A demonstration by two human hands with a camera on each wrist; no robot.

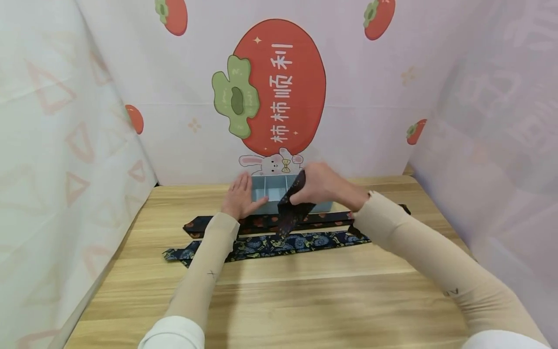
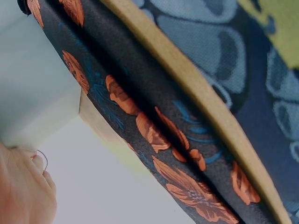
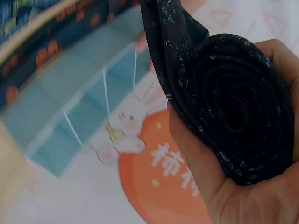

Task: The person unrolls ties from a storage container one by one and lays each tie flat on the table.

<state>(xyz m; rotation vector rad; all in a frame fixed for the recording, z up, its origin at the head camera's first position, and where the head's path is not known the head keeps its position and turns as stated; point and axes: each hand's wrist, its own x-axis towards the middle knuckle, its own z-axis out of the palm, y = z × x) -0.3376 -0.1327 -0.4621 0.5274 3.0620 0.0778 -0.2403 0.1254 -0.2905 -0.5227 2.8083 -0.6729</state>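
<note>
My right hand [image 1: 320,183] grips a dark, small-patterned necktie [image 3: 238,102] rolled into a coil, a loose end hanging off it. In the head view this roll is held over the right part of a pale blue divided box [image 1: 322,207]. My left hand [image 1: 239,196] rests at the box's left end, fingers straight and thumb stretched along the front rim. In front of the box lies a black necktie with orange flowers [image 2: 182,191]. Nearer to me is a navy necktie with blue and yellow figures [image 1: 305,242], partly covered by my left forearm.
The box stands on a wooden table [image 1: 314,300], close to the back curtain [image 1: 362,97] printed with persimmons and a rabbit. Cloth also hangs along both sides. A dark tie end [image 1: 404,209] shows beyond my right sleeve.
</note>
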